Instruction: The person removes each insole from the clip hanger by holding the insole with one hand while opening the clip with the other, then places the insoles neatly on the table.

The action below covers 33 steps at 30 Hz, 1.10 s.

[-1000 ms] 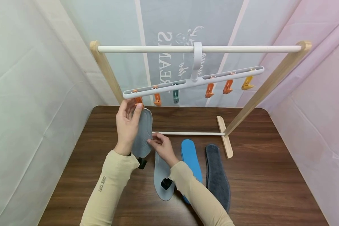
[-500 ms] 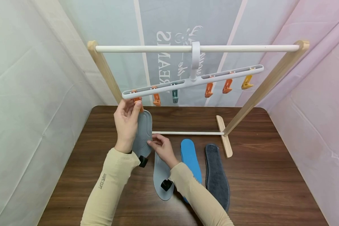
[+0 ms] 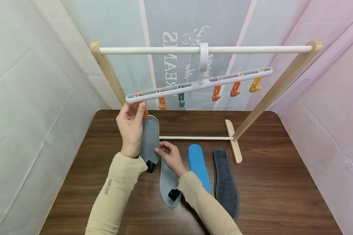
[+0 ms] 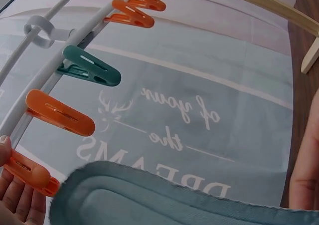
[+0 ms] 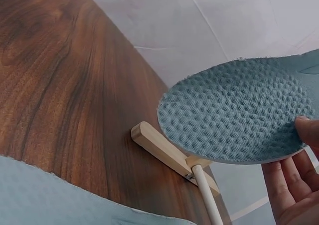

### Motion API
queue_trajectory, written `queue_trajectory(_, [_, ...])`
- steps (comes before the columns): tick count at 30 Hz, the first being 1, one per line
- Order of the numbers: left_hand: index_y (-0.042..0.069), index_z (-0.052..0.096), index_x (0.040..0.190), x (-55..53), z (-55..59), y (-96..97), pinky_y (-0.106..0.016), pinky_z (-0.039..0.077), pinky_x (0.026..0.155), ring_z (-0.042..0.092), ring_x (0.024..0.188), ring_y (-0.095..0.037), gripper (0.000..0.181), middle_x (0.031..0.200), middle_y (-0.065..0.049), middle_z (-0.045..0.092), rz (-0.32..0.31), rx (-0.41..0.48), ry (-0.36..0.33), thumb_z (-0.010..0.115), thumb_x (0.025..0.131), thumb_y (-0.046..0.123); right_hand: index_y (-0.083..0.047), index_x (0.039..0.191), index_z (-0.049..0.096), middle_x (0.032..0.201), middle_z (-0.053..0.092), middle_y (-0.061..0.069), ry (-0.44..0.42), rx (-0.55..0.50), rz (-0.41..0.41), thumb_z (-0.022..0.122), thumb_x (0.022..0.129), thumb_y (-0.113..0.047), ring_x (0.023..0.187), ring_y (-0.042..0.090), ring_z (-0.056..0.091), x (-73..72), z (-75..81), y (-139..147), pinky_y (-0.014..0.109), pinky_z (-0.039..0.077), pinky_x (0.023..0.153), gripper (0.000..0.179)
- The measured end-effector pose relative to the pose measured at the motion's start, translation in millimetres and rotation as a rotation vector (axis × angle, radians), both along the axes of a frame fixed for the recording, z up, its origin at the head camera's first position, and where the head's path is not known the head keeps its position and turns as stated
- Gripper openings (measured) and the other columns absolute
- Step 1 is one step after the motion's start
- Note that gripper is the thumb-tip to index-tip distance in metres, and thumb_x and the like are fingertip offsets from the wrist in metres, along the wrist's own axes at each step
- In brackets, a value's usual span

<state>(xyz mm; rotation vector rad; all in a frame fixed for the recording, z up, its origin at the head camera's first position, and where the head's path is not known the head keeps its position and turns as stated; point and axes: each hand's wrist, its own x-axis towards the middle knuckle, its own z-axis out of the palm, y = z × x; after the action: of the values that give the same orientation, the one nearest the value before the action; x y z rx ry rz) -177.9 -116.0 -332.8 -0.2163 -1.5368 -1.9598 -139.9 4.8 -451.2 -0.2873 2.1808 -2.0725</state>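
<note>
My left hand (image 3: pixel 130 127) pinches the orange clip (image 3: pixel 145 113) at the left end of a grey clip hanger (image 3: pixel 200 85). Just below and beside that clip is the rounded end of a grey-blue insole (image 3: pixel 150 135), raised over the table. With thumb and fingers, my right hand (image 3: pixel 171 156) holds this insole by its right edge. The right wrist view shows its bumpy surface (image 5: pixel 229 115) with the thumb on top and fingers beneath. In the left wrist view, the clip's tip (image 4: pixel 51 187) is right at the insole's edge.
A wooden rack with a white rod (image 3: pixel 253 50) carries the hanger, whose other clips include a green one (image 3: pixel 181 100) and a yellow one (image 3: pixel 255 85). A second grey insole (image 3: pixel 167 182), blue insoles (image 3: pixel 198 163) and dark fuzzy insoles (image 3: pixel 226 186) lie on the table (image 3: pixel 282 182).
The insole's upper end has come slightly down from the clip, which overlapped it earlier. My left hand has shifted a little left and up, still pinching the clip. My right hand has kept its hold.
</note>
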Motion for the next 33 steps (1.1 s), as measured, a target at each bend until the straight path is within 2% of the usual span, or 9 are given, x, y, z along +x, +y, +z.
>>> queue_trajectory(7, [0.001, 0.069, 0.111, 1.7, -1.2, 0.5, -0.024, 0.052, 0.079, 0.063, 0.086, -0.012, 0.024, 0.094, 0.002, 0.070, -0.001, 0.005, -0.005, 0.069, 0.087, 0.005, 0.007, 0.110, 0.064, 0.104, 0.065, 0.026, -0.005, -0.005, -0.009, 0.063, 0.091, -0.003, 0.093, 0.035, 0.066, 4.0, -1.7, 4.1, 0.019, 0.051, 0.072, 0.022])
queue_trajectory(14, [0.001, 0.066, 0.116, 2.4, -5.7, -1.0, -0.026, 0.052, 0.087, 0.063, 0.096, -0.017, 0.028, 0.100, 0.001, 0.069, -0.033, -0.017, -0.016, 0.067, 0.089, 0.006, 0.005, 0.111, 0.065, 0.106, 0.065, 0.024, -0.020, 0.024, -0.019, 0.063, 0.092, -0.005, 0.096, 0.034, 0.066, 8.8, -6.3, 12.6, 0.022, 0.052, 0.076, 0.021])
queue_trajectory(21, [-0.005, 0.062, 0.119, 3.8, -8.7, -2.6, -0.026, 0.051, 0.089, 0.061, 0.100, -0.018, 0.031, 0.104, -0.002, 0.068, -0.056, -0.047, -0.035, 0.065, 0.090, 0.006, 0.006, 0.112, 0.064, 0.108, 0.065, 0.023, -0.005, 0.040, -0.020, 0.063, 0.092, -0.005, 0.099, 0.036, 0.065, 13.3, -9.0, 17.7, 0.024, 0.053, 0.080, 0.023])
queue_trajectory(29, [-0.008, 0.058, 0.123, 1.6, -12.9, -3.2, -0.025, 0.051, 0.084, 0.060, 0.094, -0.015, 0.032, 0.107, -0.011, 0.065, -0.106, 0.009, 0.011, 0.061, 0.092, 0.002, 0.006, 0.112, 0.064, 0.105, 0.065, 0.023, -0.030, 0.034, -0.041, 0.063, 0.091, -0.004, 0.095, 0.029, 0.066, 17.0, -13.3, 20.6, 0.023, 0.053, 0.078, 0.023])
queue_trajectory(33, [-0.007, 0.058, 0.123, 1.7, -14.1, -2.9, -0.025, 0.051, 0.086, 0.060, 0.096, -0.015, 0.033, 0.108, -0.009, 0.064, -0.112, 0.008, 0.018, 0.061, 0.092, 0.002, 0.005, 0.113, 0.064, 0.105, 0.064, 0.023, -0.055, 0.015, -0.056, 0.063, 0.091, -0.003, 0.093, 0.026, 0.067, 14.5, -27.2, 22.8, 0.024, 0.053, 0.077, 0.023])
